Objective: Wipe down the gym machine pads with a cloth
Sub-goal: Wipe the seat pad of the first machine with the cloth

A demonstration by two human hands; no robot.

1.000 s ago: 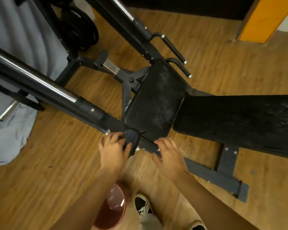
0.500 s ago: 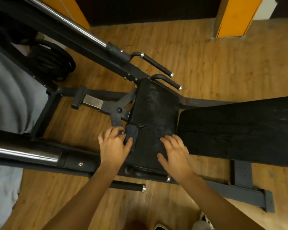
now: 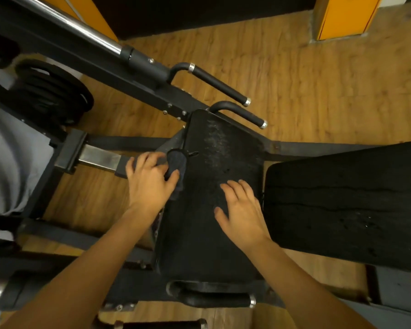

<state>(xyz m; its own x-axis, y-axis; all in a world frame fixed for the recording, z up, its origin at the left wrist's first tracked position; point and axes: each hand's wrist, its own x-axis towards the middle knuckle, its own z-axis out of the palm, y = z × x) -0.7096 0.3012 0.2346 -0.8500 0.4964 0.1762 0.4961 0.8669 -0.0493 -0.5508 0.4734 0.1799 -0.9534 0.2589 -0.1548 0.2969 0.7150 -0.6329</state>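
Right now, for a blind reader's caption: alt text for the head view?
The left hand grips a dark cloth at the left edge of a black seat pad while the right hand rests open on it. A longer black pad lies to its right.

You are standing in a gym, looking down on a weight machine point(image 3: 142, 65): a worn black seat pad point(image 3: 207, 233) and back pad point(image 3: 347, 205) on a dark steel frame, rubber-gripped handles point(image 3: 220, 86) with chrome caps, a chrome bar point(image 3: 81, 27), and black weight plates point(image 3: 50, 96) at left, on a wood-plank floor point(image 3: 306, 91).
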